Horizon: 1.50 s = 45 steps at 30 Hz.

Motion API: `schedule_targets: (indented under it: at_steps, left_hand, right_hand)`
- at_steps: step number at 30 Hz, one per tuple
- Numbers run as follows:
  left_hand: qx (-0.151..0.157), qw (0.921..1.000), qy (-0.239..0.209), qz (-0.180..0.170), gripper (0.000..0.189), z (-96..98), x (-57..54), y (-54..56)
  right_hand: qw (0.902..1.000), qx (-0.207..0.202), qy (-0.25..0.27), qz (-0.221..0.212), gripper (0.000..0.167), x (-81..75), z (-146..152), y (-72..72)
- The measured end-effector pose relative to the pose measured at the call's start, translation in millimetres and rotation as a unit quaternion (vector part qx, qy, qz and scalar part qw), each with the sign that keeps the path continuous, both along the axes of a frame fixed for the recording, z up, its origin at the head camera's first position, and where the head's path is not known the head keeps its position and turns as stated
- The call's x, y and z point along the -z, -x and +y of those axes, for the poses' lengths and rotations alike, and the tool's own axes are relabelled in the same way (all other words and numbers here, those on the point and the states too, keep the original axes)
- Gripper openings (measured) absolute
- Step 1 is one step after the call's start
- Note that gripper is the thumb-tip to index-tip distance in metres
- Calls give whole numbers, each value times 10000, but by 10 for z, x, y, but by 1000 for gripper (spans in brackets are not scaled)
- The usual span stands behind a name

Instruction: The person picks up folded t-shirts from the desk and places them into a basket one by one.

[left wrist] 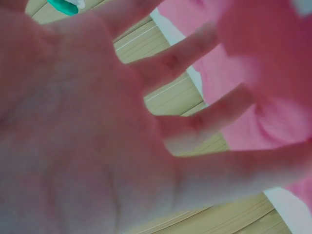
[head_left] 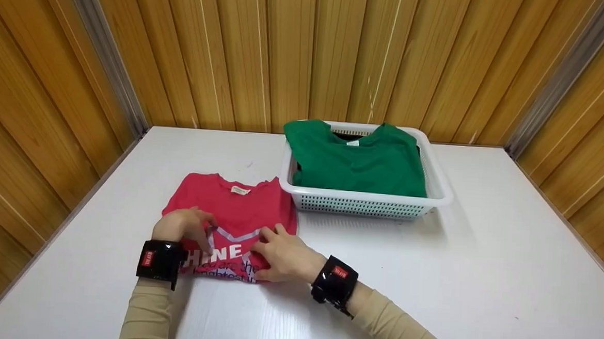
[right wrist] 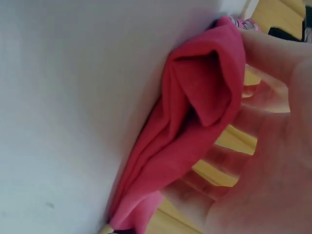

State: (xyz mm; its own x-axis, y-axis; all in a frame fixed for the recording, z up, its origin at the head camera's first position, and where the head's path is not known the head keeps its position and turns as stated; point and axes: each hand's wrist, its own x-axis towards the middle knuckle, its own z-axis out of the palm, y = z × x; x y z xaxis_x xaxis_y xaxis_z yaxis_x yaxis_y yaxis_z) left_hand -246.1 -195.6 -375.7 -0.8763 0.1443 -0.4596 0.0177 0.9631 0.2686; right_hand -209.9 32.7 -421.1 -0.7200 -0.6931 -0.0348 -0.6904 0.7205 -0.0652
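A folded red T-shirt point(head_left: 243, 208) with white and dark lettering lies on the white table, its collar and label toward the back. On its left side rests my left hand point(head_left: 188, 227), fingers pointing down onto the cloth. The left wrist view shows those fingers point(left wrist: 209, 122) spread and nearly straight against the fabric. My right hand point(head_left: 284, 254) lies over the shirt's right edge with its fingers spread on top. In the right wrist view, folded layers point(right wrist: 195, 97) of the shirt's side stand out beneath that hand.
Behind and right of the red shirt stands a white plastic basket point(head_left: 362, 196), close against the shirt's back right corner. A folded green T-shirt point(head_left: 359, 167) lies in it, with dark cloth showing underneath. Wood-patterned panels point(head_left: 333, 57) enclose the table at the back and sides.
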Motion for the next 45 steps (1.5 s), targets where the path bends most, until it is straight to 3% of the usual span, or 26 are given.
schedule_targets:
  at_steps: [7,10,13,16,18,22,28,32,36,45]
  left_hand:
    - [-229,9993,-11,-297,46,-21,-63,-53]
    - [-145,9994,54,-325,38,-22,-83,-59]
    - [-132,9992,44,-368,35,-22,-98,-51]
    - [-297,9990,-155,-295,35,-53,-115,-46]
    - [-446,9985,-312,-77,42,-98,-127,-41]
    - [-761,9941,-583,515,61,-242,-132,-29]
    - [-1223,9869,-708,777,69,-489,-78,-5]
    - [-1541,9830,-734,676,56,-599,-24,-11]
    - [-1570,9815,-993,473,41,-684,32,-14]
    - [-1559,9823,-1031,94,57,-739,58,19]
  right_hand:
    - [9994,-234,-207,153,51,-21,-13,-201]
    - [9991,-282,-293,94,52,-42,-18,-270]
    - [9995,-201,-203,-134,51,-75,-15,-289]
    - [9972,204,344,-634,48,-129,-8,-225]
    - [9884,668,883,-1037,45,-165,6,-135]
    - [9574,1720,1831,-1427,41,-214,77,89]
    - [9156,3085,2242,-1278,28,-212,230,301]
    - [9065,3394,2175,-1256,37,-131,256,349]
    - [9013,3473,2157,-1429,46,-66,231,377]
    - [8899,3639,2302,-1508,38,-23,149,380]
